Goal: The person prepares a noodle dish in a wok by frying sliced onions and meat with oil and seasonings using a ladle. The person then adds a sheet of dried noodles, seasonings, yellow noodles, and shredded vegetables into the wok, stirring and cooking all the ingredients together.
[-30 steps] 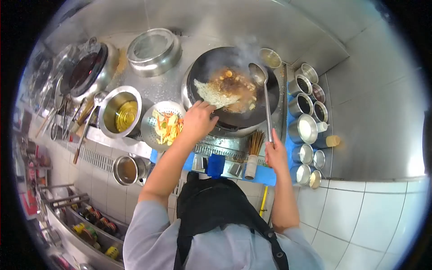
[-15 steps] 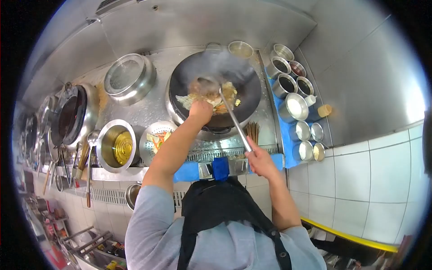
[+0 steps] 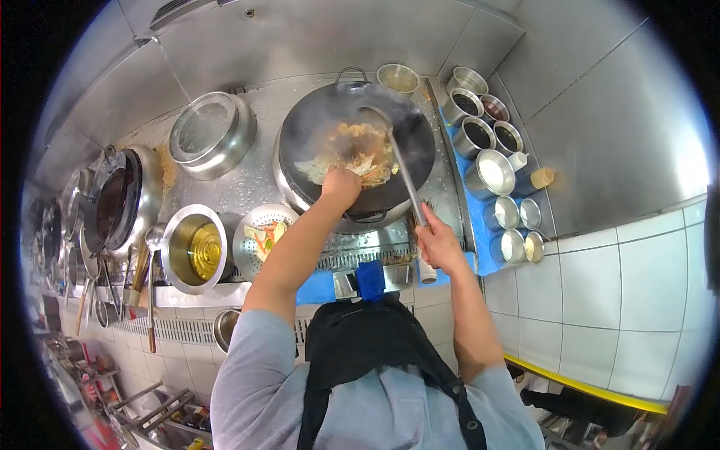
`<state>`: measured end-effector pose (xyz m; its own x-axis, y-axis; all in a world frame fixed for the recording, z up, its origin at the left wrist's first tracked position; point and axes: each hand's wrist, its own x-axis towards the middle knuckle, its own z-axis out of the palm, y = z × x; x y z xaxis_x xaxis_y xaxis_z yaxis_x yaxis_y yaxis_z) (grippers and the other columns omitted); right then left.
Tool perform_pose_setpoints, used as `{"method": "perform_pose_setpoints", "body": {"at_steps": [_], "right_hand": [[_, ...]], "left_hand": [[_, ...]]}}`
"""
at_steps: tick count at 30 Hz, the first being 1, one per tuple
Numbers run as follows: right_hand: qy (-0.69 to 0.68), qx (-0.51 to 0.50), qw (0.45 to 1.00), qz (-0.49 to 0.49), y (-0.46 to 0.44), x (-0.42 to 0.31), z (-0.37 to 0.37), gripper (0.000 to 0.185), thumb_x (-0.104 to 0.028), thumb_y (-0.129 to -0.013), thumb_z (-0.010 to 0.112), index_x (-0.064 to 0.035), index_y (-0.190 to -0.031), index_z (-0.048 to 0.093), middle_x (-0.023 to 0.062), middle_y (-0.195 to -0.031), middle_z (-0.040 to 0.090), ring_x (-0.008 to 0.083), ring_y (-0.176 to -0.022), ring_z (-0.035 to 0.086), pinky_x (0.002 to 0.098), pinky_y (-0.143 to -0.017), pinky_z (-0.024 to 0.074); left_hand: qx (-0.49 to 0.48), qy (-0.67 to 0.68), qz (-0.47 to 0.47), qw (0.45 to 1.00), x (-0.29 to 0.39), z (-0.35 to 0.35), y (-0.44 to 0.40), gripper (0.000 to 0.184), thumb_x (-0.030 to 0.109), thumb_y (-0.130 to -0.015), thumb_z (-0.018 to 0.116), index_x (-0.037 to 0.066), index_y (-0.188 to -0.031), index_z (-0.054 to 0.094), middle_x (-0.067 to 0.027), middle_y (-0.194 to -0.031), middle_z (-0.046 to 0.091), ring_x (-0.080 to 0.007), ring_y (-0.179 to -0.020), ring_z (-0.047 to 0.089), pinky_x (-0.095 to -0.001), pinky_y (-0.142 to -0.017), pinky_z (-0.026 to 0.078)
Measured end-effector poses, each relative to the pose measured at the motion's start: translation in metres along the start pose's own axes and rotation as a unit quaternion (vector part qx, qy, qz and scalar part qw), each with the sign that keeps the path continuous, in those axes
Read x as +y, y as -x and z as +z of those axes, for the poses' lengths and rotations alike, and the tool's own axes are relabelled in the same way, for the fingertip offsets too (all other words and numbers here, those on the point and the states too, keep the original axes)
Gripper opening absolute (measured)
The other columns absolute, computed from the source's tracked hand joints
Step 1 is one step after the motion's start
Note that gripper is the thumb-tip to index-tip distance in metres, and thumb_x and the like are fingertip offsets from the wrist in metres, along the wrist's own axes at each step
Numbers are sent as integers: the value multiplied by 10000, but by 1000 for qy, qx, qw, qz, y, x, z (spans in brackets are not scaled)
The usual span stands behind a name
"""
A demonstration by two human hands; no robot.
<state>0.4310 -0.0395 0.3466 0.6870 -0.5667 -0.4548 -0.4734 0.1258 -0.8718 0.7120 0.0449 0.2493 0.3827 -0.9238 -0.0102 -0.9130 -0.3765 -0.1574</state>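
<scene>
My right hand is wrapped round the handle of a long metal ladle. The ladle's bowl is inside the big dark wok, at the far side of the food. Fried food with pale shreds and orange strips lies in the wok, partly veiled by steam. My left hand is closed over the near side of the wok, beside the pale shreds. Its fingertips are hidden, so what it holds, if anything, cannot be made out.
On the left stand a pot of yellow oil, a perforated dish with cut vegetables, and an upturned metal pot. Several seasoning containers line the right on a blue cloth. A metal wall rises behind.
The ladle's bowl has moved from over the food towards the back right of the wok. My right hand has shifted slightly forward and right. My left hand stays closed, slightly to the right.
</scene>
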Motion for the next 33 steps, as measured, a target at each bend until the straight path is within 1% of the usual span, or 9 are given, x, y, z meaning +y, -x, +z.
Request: {"method": "perform_pose_setpoints", "body": {"at_steps": [6,9,12,16,19,25,28,31,33], "right_hand": [[151,0,985,-78,39,17,13,671,-134,-1013,595,-216,-1629,342,7,-678,554,95,-478,471,289,-443,414],[265,4,956,-123,47,34,16,670,-126,-973,653,-211,-1593,415,86,-798,622,147,-677,599,331,-651,514],[178,-10,982,-66,56,28,13,667,-151,-980,640,-198,-1599,398,98,-816,636,174,-772,632,337,-720,517],[165,47,982,-79,40,34,1,660,-174,-984,631,-187,-1600,394,88,-745,629,188,-641,622,343,-634,509],[109,64,992,-32,18,18,5,664,-184,-976,634,-199,-1598,399,73,-654,599,172,-486,558,349,-543,489],[240,26,961,-138,30,45,0,705,-202,-976,623,-258,-1620,343,189,-754,673,346,-638,663,441,-651,535],[290,48,949,-115,53,39,0,702,-189,-979,604,-267,-1621,330,244,-827,692,451,-754,673,511,-699,532],[365,41,927,-74,65,34,-12,684,-173,-977,597,-260,-1611,355,235,-929,714,464,-805,672,503,-730,529],[386,50,915,-106,66,38,-17,686,-174,-972,604,-258,-1608,359,243,-905,710,463,-810,677,529,-729,522]], "left_hand": [[16,14,-1,1000,2,8,-3,182,187,-898,620,122,-930,787,-86,-967,765,-268,-1058,683,-429,-870,524],[7,35,-13,999,5,8,-5,182,187,-900,615,123,-931,783,-87,-954,762,-271,-1040,689,-425,-870,526],[-12,53,-16,998,7,8,-12,184,189,-904,612,119,-939,778,-94,-953,760,-276,-1017,702,-421,-871,527],[37,19,-3,999,5,15,-9,191,197,-918,607,114,-963,774,-105,-972,761,-279,-996,718,-419,-877,529],[-15,25,-13,999,6,5,-11,196,201,-923,607,112,-977,773,-101,-980,762,-279,-1012,710,-422,-877,528],[-16,48,-25,998,12,10,-13,196,195,-921,605,110,-942,780,-100,-971,764,-278,-1017,702,-424,-857,532],[10,31,-27,999,12,11,-9,192,194,-904,612,105,-913,782,-103,-950,763,-281,-991,698,-428,-842,537],[28,36,-13,999,14,12,-8,186,186,-890,616,101,-899,781,-103,-932,762,-289,-984,691,-432,-830,539],[16,22,-16,1000,16,10,-11,185,180,-891,612,105,-899,781,-101,-931,762,-284,-989,690,-433,-819,539]]}}
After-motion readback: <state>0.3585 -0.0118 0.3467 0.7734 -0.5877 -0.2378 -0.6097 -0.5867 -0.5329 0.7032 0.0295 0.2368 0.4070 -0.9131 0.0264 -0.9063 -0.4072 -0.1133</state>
